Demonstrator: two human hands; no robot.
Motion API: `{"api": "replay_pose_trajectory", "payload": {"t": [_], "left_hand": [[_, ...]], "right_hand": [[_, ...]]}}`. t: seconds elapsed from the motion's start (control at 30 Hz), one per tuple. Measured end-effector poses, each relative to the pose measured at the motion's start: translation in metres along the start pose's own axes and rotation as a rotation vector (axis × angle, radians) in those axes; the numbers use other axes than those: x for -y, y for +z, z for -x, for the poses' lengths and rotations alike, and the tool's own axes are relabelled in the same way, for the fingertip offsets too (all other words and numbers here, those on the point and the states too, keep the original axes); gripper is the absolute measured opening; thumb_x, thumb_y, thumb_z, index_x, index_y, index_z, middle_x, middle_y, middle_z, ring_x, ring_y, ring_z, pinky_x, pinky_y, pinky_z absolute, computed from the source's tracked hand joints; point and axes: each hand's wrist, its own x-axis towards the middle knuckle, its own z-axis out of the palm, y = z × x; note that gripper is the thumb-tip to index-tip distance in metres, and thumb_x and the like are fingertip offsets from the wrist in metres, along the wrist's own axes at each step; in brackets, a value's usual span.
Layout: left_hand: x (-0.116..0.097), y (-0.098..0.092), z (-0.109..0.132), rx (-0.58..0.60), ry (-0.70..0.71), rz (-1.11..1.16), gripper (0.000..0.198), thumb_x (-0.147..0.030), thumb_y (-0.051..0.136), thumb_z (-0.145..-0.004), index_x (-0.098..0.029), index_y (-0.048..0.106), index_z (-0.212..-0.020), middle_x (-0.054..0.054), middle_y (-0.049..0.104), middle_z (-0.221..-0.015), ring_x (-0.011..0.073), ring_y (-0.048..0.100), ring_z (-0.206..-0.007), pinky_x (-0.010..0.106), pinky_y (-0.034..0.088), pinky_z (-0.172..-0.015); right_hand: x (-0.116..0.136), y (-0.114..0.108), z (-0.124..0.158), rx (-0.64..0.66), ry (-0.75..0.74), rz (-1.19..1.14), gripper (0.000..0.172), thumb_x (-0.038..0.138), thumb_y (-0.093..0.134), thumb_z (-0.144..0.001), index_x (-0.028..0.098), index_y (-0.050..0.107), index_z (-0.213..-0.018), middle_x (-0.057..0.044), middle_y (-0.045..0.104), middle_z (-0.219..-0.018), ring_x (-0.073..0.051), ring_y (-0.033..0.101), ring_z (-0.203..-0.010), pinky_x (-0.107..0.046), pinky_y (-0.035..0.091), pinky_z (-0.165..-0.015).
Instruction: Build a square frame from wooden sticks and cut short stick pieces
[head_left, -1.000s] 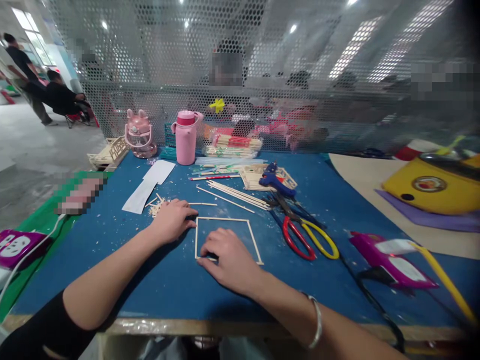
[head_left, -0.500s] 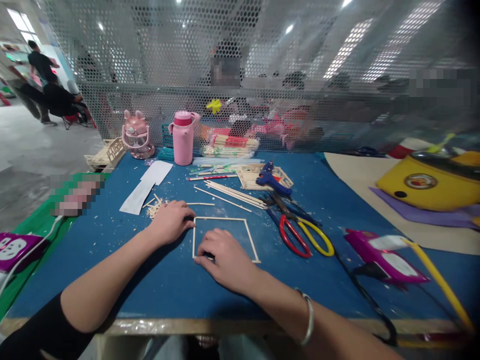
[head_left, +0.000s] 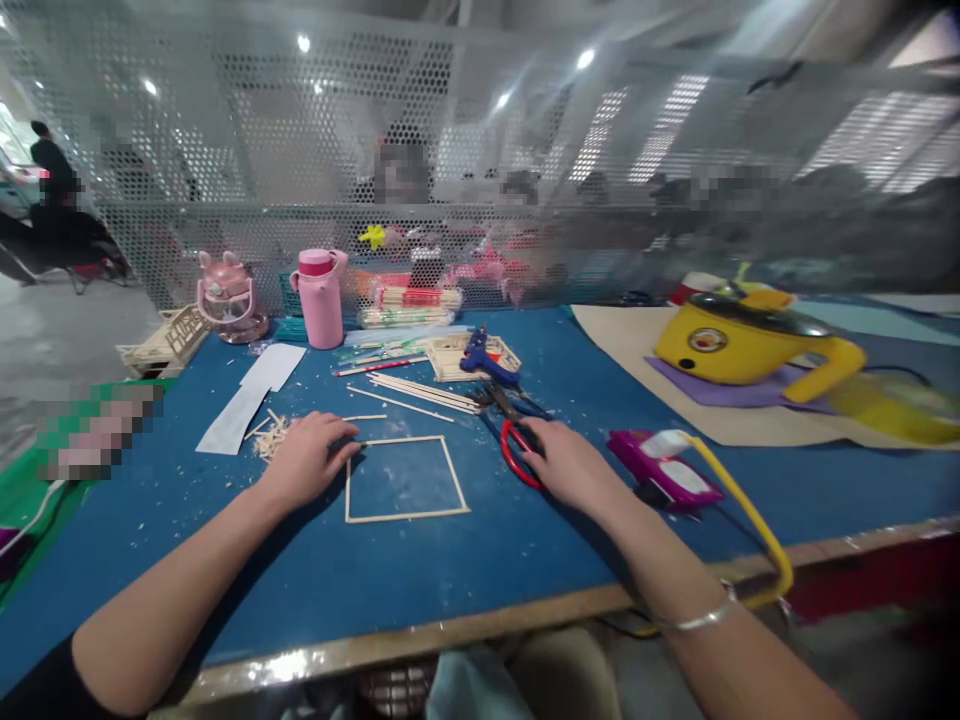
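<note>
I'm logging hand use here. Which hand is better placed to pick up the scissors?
Right. The right hand already lies on the scissors, covering the handles. The left hand rests at the stick frame's left corner, farther away.

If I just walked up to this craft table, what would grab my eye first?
Probably the thin square stick frame lying flat on the blue table, with the left hand resting at its left corner. Just right of it, the right hand covers red-handled scissors, and a bright yellow pot sits at the far right.
</note>
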Motion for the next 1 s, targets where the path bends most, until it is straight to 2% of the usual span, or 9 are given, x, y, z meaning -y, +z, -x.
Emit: {"api": "replay_pose_trajectory", "payload": {"t": [0.1, 0.2, 0.33, 0.5, 0.6, 0.67, 0.73, 0.83, 1.0], "left_hand": [[-0.009, 0.000, 0.001, -0.043, 0.037, -0.018, 0.024, -0.032, 0.045, -0.087, -0.019, 0.063, -0.097, 0.007, 0.066, -0.095, 0.0214, 0.056, -0.090, 0.036, 0.042, -0.080], [-0.027, 0.001, 0.001, -0.042, 0.080, 0.002, 0.024, -0.032, 0.045, -0.088, -0.019, 0.063, -0.097, 0.007, 0.066, -0.094, 0.0204, 0.057, -0.088, 0.034, 0.043, -0.079], [-0.067, 0.008, 0.000, 0.093, 0.185, 0.038, 0.021, -0.030, 0.046, -0.087, -0.021, 0.064, -0.095, 0.005, 0.066, -0.088, 0.0184, 0.058, -0.084, 0.031, 0.042, -0.075], [-0.108, 0.019, 0.000, 0.237, 0.284, -0.043, 0.022, -0.026, 0.044, -0.088, -0.022, 0.064, -0.095, 0.005, 0.063, -0.085, 0.0199, 0.057, -0.083, 0.032, 0.042, -0.073], [-0.113, 0.025, -0.007, 0.292, 0.246, -0.025, 0.023, -0.027, 0.048, -0.086, -0.023, 0.061, -0.105, 0.006, 0.062, -0.093, 0.0211, 0.056, -0.088, 0.033, 0.044, -0.076], [-0.111, 0.028, -0.013, 0.336, 0.207, 0.004, 0.030, -0.029, 0.052, -0.084, -0.023, 0.057, -0.113, 0.006, 0.061, -0.097, 0.0215, 0.057, -0.089, 0.032, 0.045, -0.077], [-0.109, 0.031, -0.019, 0.372, 0.196, 0.021, 0.036, -0.030, 0.054, -0.083, -0.023, 0.054, -0.118, 0.007, 0.059, -0.099, 0.0216, 0.058, -0.089, 0.032, 0.046, -0.076], [-0.108, 0.035, -0.024, 0.406, 0.229, 0.033, 0.029, -0.028, 0.049, -0.085, -0.024, 0.058, -0.112, 0.005, 0.058, -0.097, 0.0208, 0.058, -0.088, 0.031, 0.047, -0.075], [-0.111, 0.034, -0.024, 0.404, 0.276, 0.044, 0.024, -0.024, 0.041, -0.087, -0.020, 0.061, -0.099, 0.006, 0.059, -0.093, 0.0202, 0.057, -0.089, 0.030, 0.047, -0.075]], "right_hand": [[-0.001, -0.001, 0.000, 0.008, 0.068, -0.028, 0.044, 0.031, 0.051, -0.082, 0.011, 0.048, -0.122, -0.019, 0.059, -0.109, -0.028, 0.057, -0.097, -0.032, 0.040, -0.077], [-0.003, -0.002, 0.000, 0.028, 0.037, -0.090, 0.043, 0.026, 0.052, -0.078, 0.016, 0.049, -0.120, -0.013, 0.064, -0.103, -0.024, 0.060, -0.089, -0.027, 0.039, -0.067], [-0.004, -0.008, 0.009, -0.014, 0.069, -0.117, 0.054, 0.023, 0.054, -0.071, 0.018, 0.045, -0.124, -0.011, 0.066, -0.095, -0.022, 0.062, -0.078, -0.023, 0.034, -0.055], [-0.012, -0.016, 0.050, -0.038, 0.000, -0.173, 0.060, 0.017, 0.049, -0.068, 0.018, 0.043, -0.128, -0.005, 0.068, -0.082, -0.021, 0.063, -0.070, -0.023, 0.038, -0.054], [-0.029, -0.009, 0.082, 0.008, -0.149, -0.296, 0.058, 0.014, 0.046, -0.067, 0.021, 0.049, -0.125, -0.004, 0.069, -0.097, -0.019, 0.066, -0.078, -0.025, 0.049, -0.064], [-0.042, -0.002, 0.102, 0.007, -0.273, -0.260, 0.059, 0.011, 0.044, -0.065, 0.021, 0.053, -0.123, -0.005, 0.065, -0.112, -0.021, 0.064, -0.095, -0.029, 0.050, -0.078], [-0.053, 0.005, 0.116, -0.009, -0.363, -0.204, 0.063, 0.006, 0.041, -0.062, 0.023, 0.055, -0.121, -0.004, 0.063, -0.116, -0.020, 0.061, -0.101, -0.031, 0.050, -0.084], [-0.061, 0.010, 0.126, -0.011, -0.410, -0.116, 0.069, 0.001, 0.038, -0.058, 0.023, 0.056, -0.121, -0.005, 0.064, -0.113, -0.020, 0.063, -0.097, -0.031, 0.051, -0.080], [-0.060, 0.009, 0.122, 0.008, -0.446, -0.076, 0.068, 0.002, 0.040, -0.059, 0.024, 0.055, -0.121, -0.006, 0.066, -0.104, -0.020, 0.065, -0.087, -0.029, 0.052, -0.067]]}}
